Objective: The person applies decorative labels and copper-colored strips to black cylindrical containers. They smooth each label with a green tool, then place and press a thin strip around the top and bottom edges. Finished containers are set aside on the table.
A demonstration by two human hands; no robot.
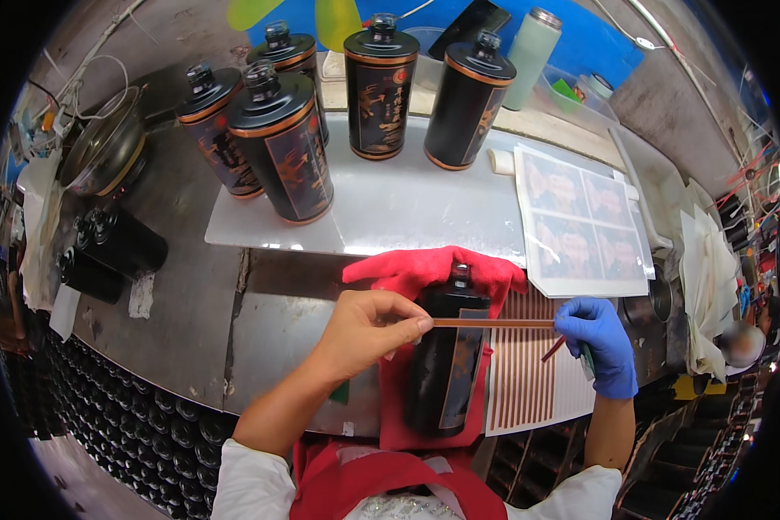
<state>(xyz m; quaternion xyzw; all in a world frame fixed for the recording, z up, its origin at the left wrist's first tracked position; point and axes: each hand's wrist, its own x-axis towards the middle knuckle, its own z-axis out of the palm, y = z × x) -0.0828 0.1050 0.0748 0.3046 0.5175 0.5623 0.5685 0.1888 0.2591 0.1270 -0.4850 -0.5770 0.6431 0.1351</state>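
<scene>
A copper-brown strip (pixel 494 323) is stretched level between my hands. My bare left hand (pixel 364 338) pinches its left end between thumb and fingers. In a blue glove, my right hand (pixel 601 344) grips the other end; part of a green-edged flat piece (pixel 587 361) shows under that palm. A short dark red strip end (pixel 553 350) hangs beside the glove. Behind the strip, a black glass bottle (pixel 429 383) with a dark decorated panel lies on a red cloth (pixel 400 429), its neck pointing away from me. To its right, partly under my right hand, is a white sheet (pixel 575 406) bearing rows of copper-brown strips.
Several black bottles with copper bands (pixel 382 97) stand on a pale board (pixel 390 208). Printed sheets (pixel 585 221) lie at its right end. Plain black bottles (pixel 127 244) and a metal pan (pixel 104 143) sit at left. Many bottles (pixel 149 416) are packed below the table.
</scene>
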